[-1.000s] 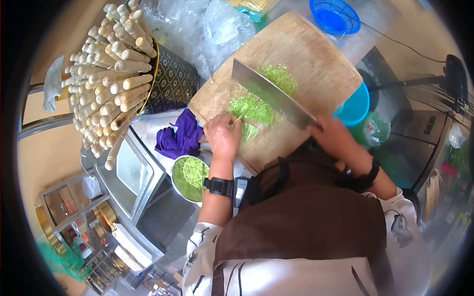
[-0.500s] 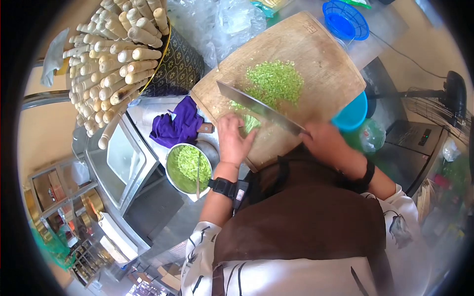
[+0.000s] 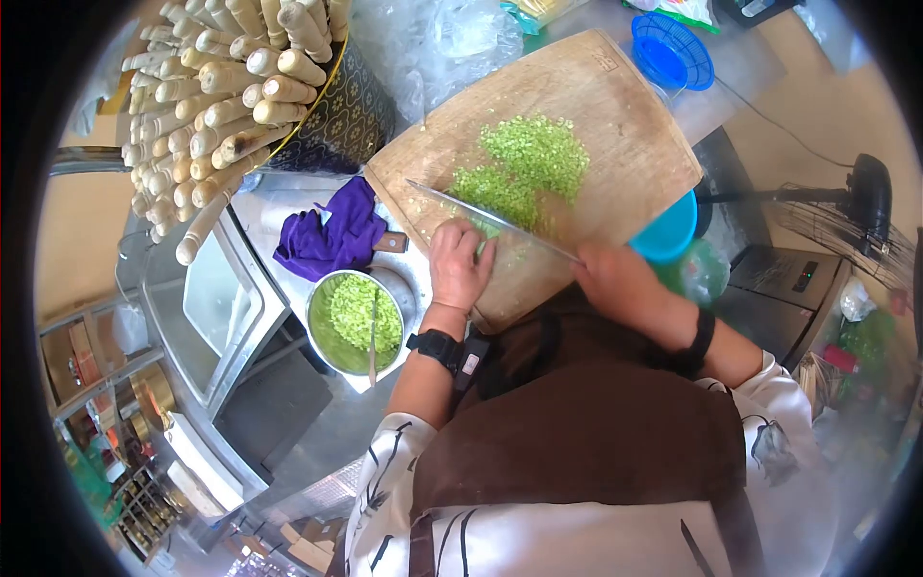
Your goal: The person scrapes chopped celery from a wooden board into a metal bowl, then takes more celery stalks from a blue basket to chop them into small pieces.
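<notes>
My right hand point(image 3: 623, 288) grips a large kitchen knife point(image 3: 492, 217) by its handle, its blade edge-down on the wooden cutting board point(image 3: 615, 144). Curled on the board's near left part, my left hand point(image 3: 460, 267) has its fingertips close to the blade. Pale green vegetable strips lie between its thumb and fingers, mostly hidden. Beyond the blade spreads a heap of finely chopped green vegetable point(image 3: 535, 154). A metal bowl point(image 3: 327, 348) with more chopped green vegetable point(image 3: 363, 317) and a spoon point(image 3: 373, 351) stands to the left of my left wrist.
A purple cloth point(image 3: 336, 231) lies left of the board, beside a wooden handle point(image 3: 390, 242). Many wooden rolling-pin-like sticks fill a patterned bin point(image 3: 346, 115). Plastic bags point(image 3: 452, 48), a blue basket point(image 3: 673, 53) and a turquoise basin point(image 3: 668, 229) surround the board.
The knife has come down and turned so its blade shows more edge-on. My left hand's fingers have drawn in closer together. The view has shifted slightly.
</notes>
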